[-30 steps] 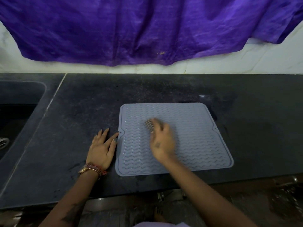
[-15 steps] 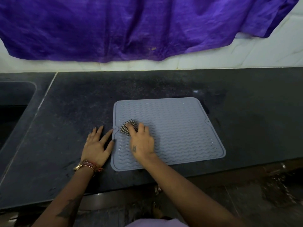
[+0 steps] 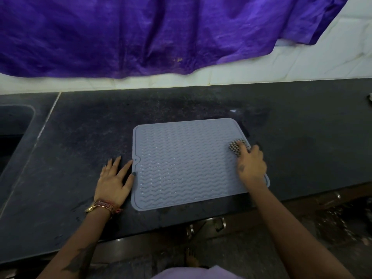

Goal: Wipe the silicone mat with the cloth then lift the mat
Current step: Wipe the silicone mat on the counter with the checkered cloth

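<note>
Fingers (image 3: 244,151) press checked cloth (image 3: 237,147) onto grey wavy-ribbed mat (image 3: 181,164).

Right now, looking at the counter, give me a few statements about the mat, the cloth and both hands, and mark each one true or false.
1. The right hand presses the checked cloth near the right edge of the grey silicone mat. True.
2. The left hand has lifted a corner of the mat. False: the mat lies flat on the dark countertop, and the left hand rests flat beside its left edge, a fingertip touching that edge.
3. The cloth lies in the sink. False: it is on the mat, under the right hand.
4. A purple fabric hangs against the wall behind the counter. True.
5. The left wrist wears a bracelet. True.
</note>
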Demonstrator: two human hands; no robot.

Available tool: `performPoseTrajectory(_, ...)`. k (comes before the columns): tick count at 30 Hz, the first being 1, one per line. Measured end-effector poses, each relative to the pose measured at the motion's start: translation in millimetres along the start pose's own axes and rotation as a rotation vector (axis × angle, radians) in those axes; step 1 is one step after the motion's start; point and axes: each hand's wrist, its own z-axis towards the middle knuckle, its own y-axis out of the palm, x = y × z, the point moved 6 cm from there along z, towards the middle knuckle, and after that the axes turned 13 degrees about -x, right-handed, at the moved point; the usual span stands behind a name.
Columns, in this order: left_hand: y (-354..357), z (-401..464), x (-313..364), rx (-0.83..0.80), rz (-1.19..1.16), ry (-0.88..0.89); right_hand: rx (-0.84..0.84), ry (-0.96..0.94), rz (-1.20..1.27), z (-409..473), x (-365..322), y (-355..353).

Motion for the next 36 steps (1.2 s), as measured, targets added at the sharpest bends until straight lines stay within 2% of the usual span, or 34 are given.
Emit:
performPoseTrajectory(5, 1, 0, -1, -0.002, -0.009, -0.005, 0.027, 0.103, 0.065, 3, 33, -7)
performPoseTrajectory(8, 2, 2, -2, -0.005, -0.012, -0.007, 0.031, 0.117, 0.135, -2, 27, -9)
performPoseTrajectory(11, 1, 2, -2, 0.008, -0.032, -0.001, 0.106, 0.107, 0.303, -24, 2, -16)
performPoseTrajectory(14, 0, 0, -2, 0.023, -0.082, 0.006, 0.108, -0.077, 0.286, -68, -62, -5)
performPoseTrajectory(19, -5, -3, -1, 0.038, -0.214, 0.035, -0.057, -0.481, 0.241, -130, -197, 33)
performPoseTrajectory(23, -7, -6, -2, 0.042, -0.304, 0.065, -0.158, -0.660, 0.077, -158, -252, 55)
performPoseTrajectory(27, -7, -6, -1, 0.026, -0.273, 0.083, -0.058, -0.655, -0.108, -163, -249, 57)
performPoseTrajectory(30, -5, -5, 1, -0.008, -0.163, 0.093, -0.045, -0.639, -0.082, -160, -239, 55)
performPoseTrajectory(33, -4, -3, 2, -0.007, -0.086, 0.070, -0.109, -0.621, 0.012, -148, -220, 59)
performPoseTrajectory(36, -3, -4, 1, -0.002, -0.047, 0.060, -0.084, -0.534, 0.069, -133, -183, 52)
